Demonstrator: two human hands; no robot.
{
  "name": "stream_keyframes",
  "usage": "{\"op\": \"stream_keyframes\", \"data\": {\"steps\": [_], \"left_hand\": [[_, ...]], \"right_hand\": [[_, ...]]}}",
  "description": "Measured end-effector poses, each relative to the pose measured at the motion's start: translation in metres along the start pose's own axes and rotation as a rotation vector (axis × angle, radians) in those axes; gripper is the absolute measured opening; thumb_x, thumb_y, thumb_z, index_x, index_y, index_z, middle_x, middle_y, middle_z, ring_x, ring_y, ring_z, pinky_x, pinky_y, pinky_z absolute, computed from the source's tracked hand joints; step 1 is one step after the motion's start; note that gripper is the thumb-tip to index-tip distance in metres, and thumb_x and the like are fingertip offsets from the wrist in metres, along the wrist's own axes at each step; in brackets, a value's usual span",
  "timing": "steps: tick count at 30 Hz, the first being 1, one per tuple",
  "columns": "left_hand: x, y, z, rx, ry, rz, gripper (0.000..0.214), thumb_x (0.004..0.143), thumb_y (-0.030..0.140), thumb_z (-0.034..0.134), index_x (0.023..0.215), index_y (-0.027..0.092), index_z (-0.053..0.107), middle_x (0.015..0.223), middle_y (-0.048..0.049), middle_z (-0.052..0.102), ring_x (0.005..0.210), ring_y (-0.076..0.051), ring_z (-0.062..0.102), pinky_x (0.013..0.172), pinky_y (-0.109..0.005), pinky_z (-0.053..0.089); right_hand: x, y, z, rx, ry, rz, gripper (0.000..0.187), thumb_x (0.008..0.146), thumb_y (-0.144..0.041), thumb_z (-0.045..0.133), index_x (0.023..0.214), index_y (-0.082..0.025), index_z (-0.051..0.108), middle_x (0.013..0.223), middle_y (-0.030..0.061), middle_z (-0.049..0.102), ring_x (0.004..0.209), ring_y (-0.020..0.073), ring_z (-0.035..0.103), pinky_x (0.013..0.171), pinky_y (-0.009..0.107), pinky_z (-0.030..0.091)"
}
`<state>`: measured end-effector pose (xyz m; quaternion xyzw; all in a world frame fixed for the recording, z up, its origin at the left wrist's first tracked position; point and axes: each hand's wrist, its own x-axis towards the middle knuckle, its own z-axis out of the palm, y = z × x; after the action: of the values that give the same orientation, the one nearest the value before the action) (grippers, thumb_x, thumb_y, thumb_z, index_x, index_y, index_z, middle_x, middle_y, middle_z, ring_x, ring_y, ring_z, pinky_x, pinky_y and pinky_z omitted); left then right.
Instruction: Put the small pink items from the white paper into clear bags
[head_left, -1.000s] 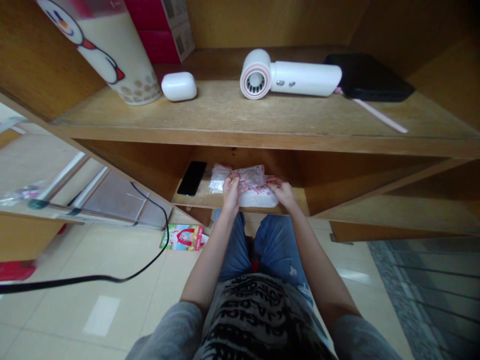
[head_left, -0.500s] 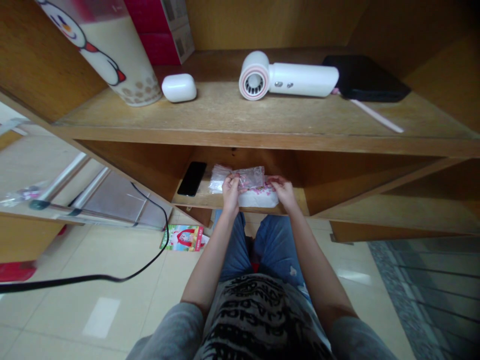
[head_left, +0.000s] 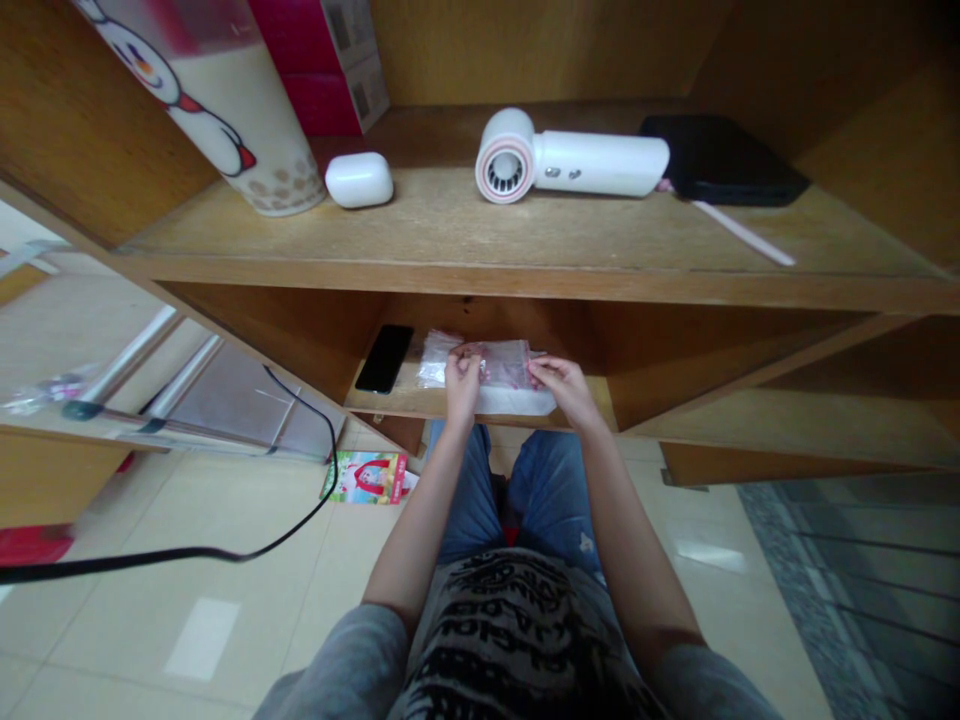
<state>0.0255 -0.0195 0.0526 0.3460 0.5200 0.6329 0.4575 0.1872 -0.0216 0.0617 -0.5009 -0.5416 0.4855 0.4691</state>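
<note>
On the lower shelf, a small clear plastic bag (head_left: 506, 362) is stretched between my two hands. My left hand (head_left: 463, 380) pinches its left end. At its right edge, the fingers of my right hand (head_left: 561, 385) are closed on the plastic. Beneath the bag lies a white sheet or packet (head_left: 517, 402), with small pink bits partly covered by the bag. More clear plastic bags (head_left: 435, 358) lie just left of my left hand. Farther left rests a black phone (head_left: 385, 358).
The upper shelf (head_left: 450, 235) bears a drink cup (head_left: 255, 130), a white earphone case (head_left: 359, 180), a white handheld fan (head_left: 592, 162) and a black flat object (head_left: 727, 160). A black cable (head_left: 225, 555) hangs at left. A colourful packet (head_left: 367, 476) lies below, by the floor.
My right hand has moved slightly left, from the pink bits to the bag's right edge. The bag now lies lower and flatter, covering most of the pink bits.
</note>
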Motion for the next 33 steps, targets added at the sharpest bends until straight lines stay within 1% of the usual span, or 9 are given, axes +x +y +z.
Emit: {"op": "stream_keyframes", "data": {"steps": [2, 4, 6, 9, 14, 22, 25, 28, 33], "left_hand": [[-0.005, 0.002, 0.0, 0.105, 0.046, 0.16, 0.028, 0.077, 0.03, 0.061, 0.102, 0.02, 0.051, 0.101, -0.0042, 0.059, 0.088, -0.013, 0.059, 0.078, -0.025, 0.047], [-0.012, 0.007, 0.001, 0.233, 0.036, 0.246, 0.026, 0.077, 0.033, 0.062, 0.098, 0.02, 0.054, 0.104, -0.0047, 0.059, 0.091, -0.014, 0.057, 0.084, -0.026, 0.044], [-0.019, 0.013, 0.005, 0.315, -0.097, 0.244, 0.019, 0.078, 0.037, 0.06, 0.084, 0.019, 0.057, 0.086, -0.0027, 0.061, 0.078, -0.013, 0.057, 0.077, -0.025, 0.044], [-0.025, 0.02, 0.013, 0.296, -0.298, 0.216, 0.023, 0.079, 0.04, 0.058, 0.071, 0.019, 0.058, 0.068, -0.0003, 0.059, 0.063, -0.011, 0.055, 0.063, -0.021, 0.042], [-0.022, 0.018, 0.018, 0.275, -0.358, 0.189, 0.023, 0.077, 0.04, 0.061, 0.07, 0.018, 0.058, 0.064, 0.0002, 0.059, 0.056, -0.009, 0.053, 0.054, -0.019, 0.039], [-0.019, 0.014, 0.013, 0.337, -0.459, 0.178, 0.019, 0.081, 0.034, 0.053, 0.076, 0.017, 0.057, 0.068, 0.0009, 0.06, 0.061, -0.009, 0.056, 0.059, -0.019, 0.041], [-0.019, 0.017, 0.013, 0.41, -0.469, 0.214, 0.016, 0.083, 0.03, 0.05, 0.077, 0.017, 0.057, 0.069, 0.0009, 0.061, 0.062, -0.01, 0.057, 0.06, -0.019, 0.041], [-0.019, 0.019, 0.013, 0.493, -0.449, 0.245, 0.016, 0.083, 0.029, 0.05, 0.077, 0.017, 0.058, 0.071, 0.0002, 0.063, 0.064, -0.011, 0.058, 0.061, -0.02, 0.041], [-0.019, 0.022, 0.014, 0.588, -0.427, 0.259, 0.014, 0.082, 0.025, 0.05, 0.075, 0.017, 0.058, 0.073, 0.0, 0.064, 0.067, -0.011, 0.059, 0.062, -0.02, 0.041]], "right_hand": [[-0.002, -0.003, 0.002, 0.029, 0.051, 0.006, 0.031, 0.069, -0.049, 0.065, 0.078, -0.019, 0.066, 0.071, 0.0022, 0.064, 0.059, 0.0114, 0.054, 0.057, 0.024, 0.045], [-0.004, -0.005, 0.004, 0.059, 0.099, 0.008, 0.03, 0.068, -0.047, 0.065, 0.077, -0.018, 0.065, 0.068, 0.0012, 0.062, 0.056, 0.0103, 0.052, 0.054, 0.024, 0.044], [-0.005, -0.006, 0.007, 0.072, 0.106, 0.014, 0.029, 0.068, -0.046, 0.066, 0.076, -0.018, 0.065, 0.065, 0.0006, 0.061, 0.054, 0.01, 0.051, 0.054, 0.024, 0.044], [-0.007, -0.008, 0.011, 0.097, 0.077, 0.019, 0.028, 0.066, -0.044, 0.068, 0.075, -0.018, 0.066, 0.065, 0.0008, 0.062, 0.057, 0.0109, 0.054, 0.057, 0.025, 0.046], [-0.009, -0.009, 0.012, 0.121, 0.022, -0.009, 0.027, 0.065, -0.044, 0.069, 0.071, -0.018, 0.066, 0.066, 0.0014, 0.063, 0.061, 0.0125, 0.056, 0.061, 0.027, 0.047], [-0.01, -0.009, 0.01, 0.094, -0.015, -0.04, 0.019, 0.064, -0.037, 0.066, 0.065, -0.017, 0.064, 0.059, 0.0005, 0.062, 0.054, 0.0113, 0.054, 0.056, 0.025, 0.045], [-0.009, -0.01, 0.01, 0.004, 0.036, -0.108, 0.015, 0.064, -0.033, 0.062, 0.064, -0.017, 0.063, 0.059, 0.0004, 0.062, 0.053, 0.0115, 0.053, 0.054, 0.024, 0.043], [-0.009, -0.013, 0.01, -0.178, 0.13, -0.179, 0.015, 0.066, -0.03, 0.057, 0.065, -0.017, 0.063, 0.06, 0.0015, 0.062, 0.053, 0.012, 0.052, 0.054, 0.024, 0.042], [-0.012, -0.019, 0.01, -0.512, 0.2, -0.183, 0.018, 0.068, -0.03, 0.053, 0.069, -0.018, 0.066, 0.062, 0.0025, 0.064, 0.054, 0.0133, 0.053, 0.056, 0.024, 0.041]]}}
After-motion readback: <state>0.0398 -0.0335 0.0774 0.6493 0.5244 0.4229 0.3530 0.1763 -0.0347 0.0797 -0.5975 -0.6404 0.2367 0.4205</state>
